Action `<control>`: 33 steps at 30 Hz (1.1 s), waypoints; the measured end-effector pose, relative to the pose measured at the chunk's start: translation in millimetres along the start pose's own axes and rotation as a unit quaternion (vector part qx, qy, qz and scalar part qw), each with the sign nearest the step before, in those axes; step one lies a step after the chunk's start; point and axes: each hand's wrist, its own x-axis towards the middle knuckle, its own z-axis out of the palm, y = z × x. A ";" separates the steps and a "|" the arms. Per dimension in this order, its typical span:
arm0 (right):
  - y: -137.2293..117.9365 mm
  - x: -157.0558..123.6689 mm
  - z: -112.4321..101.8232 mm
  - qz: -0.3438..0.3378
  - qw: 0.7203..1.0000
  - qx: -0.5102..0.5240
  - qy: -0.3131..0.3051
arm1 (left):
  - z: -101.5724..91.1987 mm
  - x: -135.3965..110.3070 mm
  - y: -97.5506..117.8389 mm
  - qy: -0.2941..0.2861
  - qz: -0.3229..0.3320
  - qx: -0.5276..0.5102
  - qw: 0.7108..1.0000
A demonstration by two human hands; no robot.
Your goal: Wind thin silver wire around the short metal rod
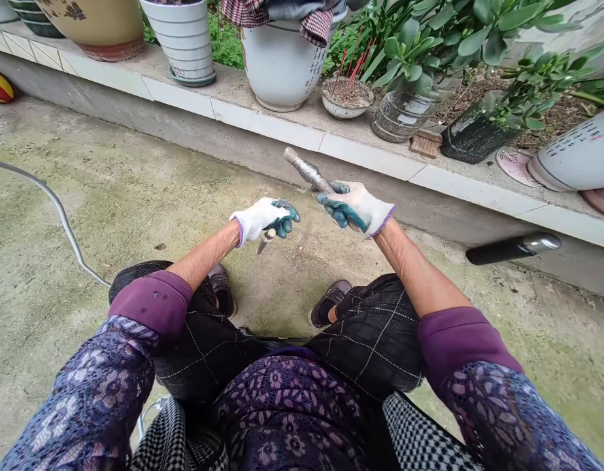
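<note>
My right hand (353,206), in a white work glove with blue-green coated fingers, is closed round a wooden stick (309,171) wound with silvery wire. The stick slants up to the left, and its bare rounded end points away from me. A matching glove covers my left hand (270,218), its fingers curled. Out of that fist, on the near side, juts a short stick-like piece (266,241) with a pale round end and a darker, tapering part. The rest of it is hidden by the glove. Both hands are apart, above the concrete between my knees.
Ahead runs a tiled ledge (292,136) bearing several plant pots, including a large white pot (285,69), a bowl with red sticks (348,101) and a brush (426,144). A black cylinder (512,248) lies at right. A grey hose (61,216) crosses the floor at left.
</note>
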 end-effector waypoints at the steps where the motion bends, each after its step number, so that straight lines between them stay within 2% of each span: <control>1: -3.2 -4.1 -1.6 0.000 0.999 0.014 -0.034 | -1.3 1.2 -0.5 0.013 0.003 0.010 1.000; 5: -9.1 -16.5 -5.7 0.050 0.982 -0.061 -0.174 | -9.9 3.6 2.1 0.044 0.030 0.029 0.998; 8: -6.9 -18.7 -7.3 0.070 0.957 -0.168 -0.227 | -17.5 3.8 7.7 0.056 0.050 0.109 0.991; 11: -3.7 -16.6 -7.2 0.070 0.932 -0.271 -0.231 | -21.2 1.4 14.8 0.077 0.016 0.165 0.983; 14: 1.0 -11.2 -1.6 0.066 0.898 -0.376 -0.218 | -18.7 -3.7 19.7 0.085 -0.042 0.153 0.984; 17: 7.8 -3.6 7.7 0.028 0.862 -0.472 -0.181 | -12.0 -6.4 17.6 0.048 -0.051 0.105 0.992; 19: 10.7 0.8 11.8 -0.012 0.854 -0.504 -0.130 | -7.7 -4.7 13.0 0.009 -0.041 0.066 0.997; 20: 10.8 2.4 12.7 -0.026 0.862 -0.497 -0.099 | -6.2 -2.9 10.7 -0.001 -0.035 0.050 0.998; 22: 7.6 3.5 13.0 -0.023 0.902 -0.429 -0.044 | -5.0 1.0 7.4 -0.004 -0.026 0.020 0.999; 24: 0.8 2.0 14.1 0.003 0.949 -0.314 -0.015 | -6.3 3.5 7.1 0.006 -0.014 -0.015 1.000; 26: -7.2 -1.1 18.4 0.024 0.979 -0.201 -0.006 | -9.4 3.2 9.7 0.012 0.006 -0.064 0.998; 29: -16.9 -6.2 29.1 0.026 0.997 -0.075 -0.018 | -15.0 -0.7 15.9 0.021 0.053 -0.149 0.987; 33: -24.6 -10.8 39.9 0.003 0.996 0.054 -0.066 | -22.1 -2.1 23.8 0.027 0.108 -0.231 0.967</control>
